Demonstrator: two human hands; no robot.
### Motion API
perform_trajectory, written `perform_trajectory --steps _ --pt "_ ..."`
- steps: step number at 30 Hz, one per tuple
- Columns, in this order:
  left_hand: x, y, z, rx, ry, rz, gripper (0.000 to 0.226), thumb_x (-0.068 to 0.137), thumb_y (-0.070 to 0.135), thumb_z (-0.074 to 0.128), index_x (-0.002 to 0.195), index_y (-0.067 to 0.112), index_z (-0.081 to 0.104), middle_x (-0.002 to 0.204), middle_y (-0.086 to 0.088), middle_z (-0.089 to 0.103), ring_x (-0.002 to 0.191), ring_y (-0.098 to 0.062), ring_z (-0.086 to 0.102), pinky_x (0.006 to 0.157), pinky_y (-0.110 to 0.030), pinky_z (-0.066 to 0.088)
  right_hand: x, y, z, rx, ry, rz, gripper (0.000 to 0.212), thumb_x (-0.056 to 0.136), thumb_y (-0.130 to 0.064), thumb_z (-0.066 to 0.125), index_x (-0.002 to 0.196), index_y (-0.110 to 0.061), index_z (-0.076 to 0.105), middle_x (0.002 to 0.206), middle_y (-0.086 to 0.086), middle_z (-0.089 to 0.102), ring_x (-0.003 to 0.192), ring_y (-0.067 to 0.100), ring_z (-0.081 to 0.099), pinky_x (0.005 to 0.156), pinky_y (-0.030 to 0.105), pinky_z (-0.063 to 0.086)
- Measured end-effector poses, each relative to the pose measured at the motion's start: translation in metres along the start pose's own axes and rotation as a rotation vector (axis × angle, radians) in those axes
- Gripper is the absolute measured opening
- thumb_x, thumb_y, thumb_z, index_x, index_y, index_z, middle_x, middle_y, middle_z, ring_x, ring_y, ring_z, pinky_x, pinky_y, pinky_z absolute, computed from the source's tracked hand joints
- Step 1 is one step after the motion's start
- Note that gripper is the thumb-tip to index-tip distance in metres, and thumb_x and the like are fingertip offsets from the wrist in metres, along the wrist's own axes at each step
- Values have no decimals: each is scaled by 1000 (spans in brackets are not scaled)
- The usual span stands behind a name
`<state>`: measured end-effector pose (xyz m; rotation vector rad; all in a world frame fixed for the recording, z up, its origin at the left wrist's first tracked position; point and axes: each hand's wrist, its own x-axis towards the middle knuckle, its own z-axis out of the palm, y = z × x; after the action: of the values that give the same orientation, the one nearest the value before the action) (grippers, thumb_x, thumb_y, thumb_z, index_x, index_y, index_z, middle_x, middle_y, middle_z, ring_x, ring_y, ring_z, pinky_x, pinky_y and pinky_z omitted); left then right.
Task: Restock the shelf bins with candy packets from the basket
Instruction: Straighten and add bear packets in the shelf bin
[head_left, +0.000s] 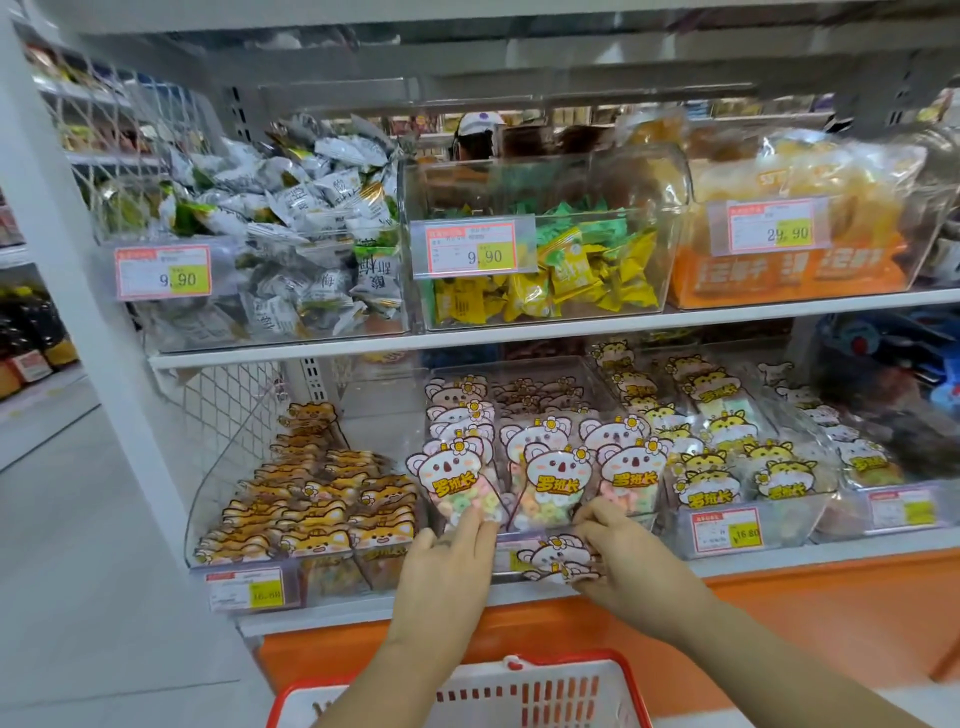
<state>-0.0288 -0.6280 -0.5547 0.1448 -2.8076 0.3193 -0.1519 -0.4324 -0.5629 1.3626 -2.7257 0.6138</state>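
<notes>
L hand (447, 551), fingers straight, touches front koala packet (454, 483) in middle low bin (504, 564). R hand (623, 556) grips loose koala packet (558, 558) at bin's near edge. Red basket (571, 662) nearer, below the shelf.

We see the koala bin (524, 371) in glossy clear plastic; below it a matt plastic basket (582, 661); above it shiny foil packets (571, 265).

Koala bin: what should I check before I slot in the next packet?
1. Grip: right hand holds at least one spare koala packet: ok.
2. Support: left hand touches the front-row packet, fingers straight: ok.
3. Match: spare packet's design suits the koala bin: ok.
4. Free slot in the front row: cannot tell.
5. Stock left in the basket: cannot tell; inside mostly out of view.
</notes>
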Motion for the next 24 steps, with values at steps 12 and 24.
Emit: perform_trajectory --steps 12,24 --pt "-11 3 -30 -69 -153 -25 73 94 2 52 157 19 19 163 -3 16 105 -25 63 100 -38 41 -22 -13 -13 113 -26 23 43 81 -38 77 120 -32 59 137 -22 32 115 3 51 92 18 44" --pt "-33 -5 -61 -1432 -298 -308 44 88 26 77 113 45 46 121 40 53 110 23 49 100 -9 40 -36 -95 -55 1007 7 199 41 81 -17 81 119 -22 64 111 -12 74 108 7 68 95 24 52"
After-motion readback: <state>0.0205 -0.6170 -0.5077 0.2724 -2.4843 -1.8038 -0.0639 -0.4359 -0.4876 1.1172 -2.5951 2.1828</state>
